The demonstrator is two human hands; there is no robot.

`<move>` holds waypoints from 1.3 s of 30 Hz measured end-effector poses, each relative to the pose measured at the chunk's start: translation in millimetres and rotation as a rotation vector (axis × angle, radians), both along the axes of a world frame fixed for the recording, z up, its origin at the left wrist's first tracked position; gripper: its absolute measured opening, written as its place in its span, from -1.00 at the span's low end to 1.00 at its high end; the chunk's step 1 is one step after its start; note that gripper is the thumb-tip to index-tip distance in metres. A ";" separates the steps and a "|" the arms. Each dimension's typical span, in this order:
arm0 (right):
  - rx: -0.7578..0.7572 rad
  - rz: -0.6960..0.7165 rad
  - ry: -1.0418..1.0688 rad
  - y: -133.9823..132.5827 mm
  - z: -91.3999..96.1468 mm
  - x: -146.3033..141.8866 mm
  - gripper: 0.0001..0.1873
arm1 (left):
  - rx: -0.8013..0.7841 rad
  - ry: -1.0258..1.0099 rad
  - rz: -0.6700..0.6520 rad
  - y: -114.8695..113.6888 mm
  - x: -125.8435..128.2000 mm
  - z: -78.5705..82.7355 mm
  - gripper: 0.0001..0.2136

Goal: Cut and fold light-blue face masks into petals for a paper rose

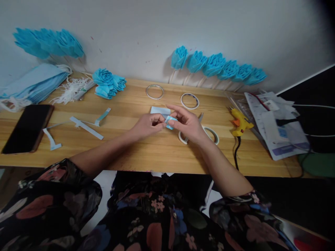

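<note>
My left hand and my right hand meet over the middle of the wooden table. Both pinch a small folded piece of light blue mask fabric between fingertips. A flat light blue piece lies on the table just behind the hands. A white tape roll sits under and to the right of my right hand, partly hidden by it.
Two tape rings lie farther back. Blue fabric roses line the wall; more roses and stacked masks sit left. A phone, cut strips, a yellow glue gun and papers are around.
</note>
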State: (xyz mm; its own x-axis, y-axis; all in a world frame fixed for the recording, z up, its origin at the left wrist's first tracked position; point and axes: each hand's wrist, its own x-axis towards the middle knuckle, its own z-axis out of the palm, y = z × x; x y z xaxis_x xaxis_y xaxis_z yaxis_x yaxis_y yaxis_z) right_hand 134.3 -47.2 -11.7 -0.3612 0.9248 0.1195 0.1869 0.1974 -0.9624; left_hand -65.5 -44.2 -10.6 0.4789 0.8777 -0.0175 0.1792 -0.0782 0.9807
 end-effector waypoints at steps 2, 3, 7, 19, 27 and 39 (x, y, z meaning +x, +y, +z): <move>0.008 0.011 0.011 0.0 -1.9 -2.0 -0.44 | -0.006 -0.002 -0.009 0.0 0.5 0.4 -0.83; 0.013 0.006 0.011 -0.1 -2.8 -2.6 -0.47 | -0.009 -0.003 -0.015 0.0 0.8 0.6 -0.83; 0.021 -0.012 0.011 0.2 -4.9 -1.3 -0.54 | -0.009 -0.010 -0.032 0.3 1.3 0.2 -0.85; 0.016 0.002 0.044 2.4 -4.6 1.5 -0.50 | 0.013 0.016 -0.006 1.2 -1.0 -1.4 -0.85; 0.019 -0.002 -0.021 -0.2 -2.0 -1.3 -0.54 | 0.010 -0.055 0.008 2.7 0.3 -5.1 -0.86; 0.031 0.013 -0.013 -0.7 -5.5 -0.5 -0.53 | 0.039 -0.032 -0.025 1.3 0.2 -5.2 -0.86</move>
